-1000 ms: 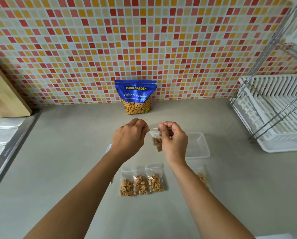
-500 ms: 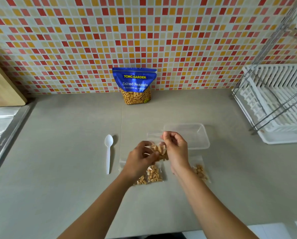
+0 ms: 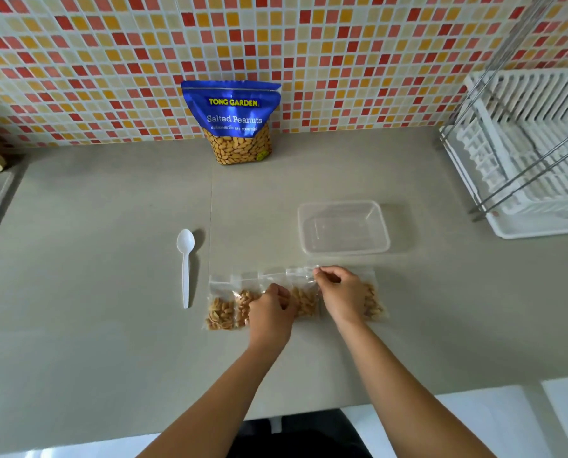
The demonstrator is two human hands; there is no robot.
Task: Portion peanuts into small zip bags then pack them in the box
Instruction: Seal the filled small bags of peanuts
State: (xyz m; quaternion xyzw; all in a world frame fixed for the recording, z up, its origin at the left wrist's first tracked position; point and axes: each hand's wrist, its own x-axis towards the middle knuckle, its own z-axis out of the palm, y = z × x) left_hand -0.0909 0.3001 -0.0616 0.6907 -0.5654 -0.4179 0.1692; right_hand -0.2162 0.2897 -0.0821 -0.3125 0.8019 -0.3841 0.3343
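Where a grey counter (image 3: 94, 325) met a wall of red, orange and cream tiles, a person's two bare arms reached in from the near edge. At the left lay a white plastic spoon (image 3: 185, 266), its bowl pointing far. Just right of it began a near row of small clear zip bags, and the two leftmost bags (image 3: 221, 310) lay flat with peanuts inside. Far behind them a blue peanut pouch (image 3: 234, 122) stood against the wall. The left hand (image 3: 271, 312) rested knuckles up on the row with fingers curled under; whether it pinched anything could not be told. Beside it lay the held zip bag (image 3: 305, 300), part full of peanuts. The right hand (image 3: 340, 294) pinched that bag's far top corner between thumb and curled fingers. Just beyond that hand sat the clear box (image 3: 343, 228), with nothing in it. Another filled bag (image 3: 375, 305) showed past the right wrist, and a white dish rack (image 3: 527, 150) filled the far right. The step looked like laying a portioned bag into the row. Next would likely call for lifting the bags into the box.
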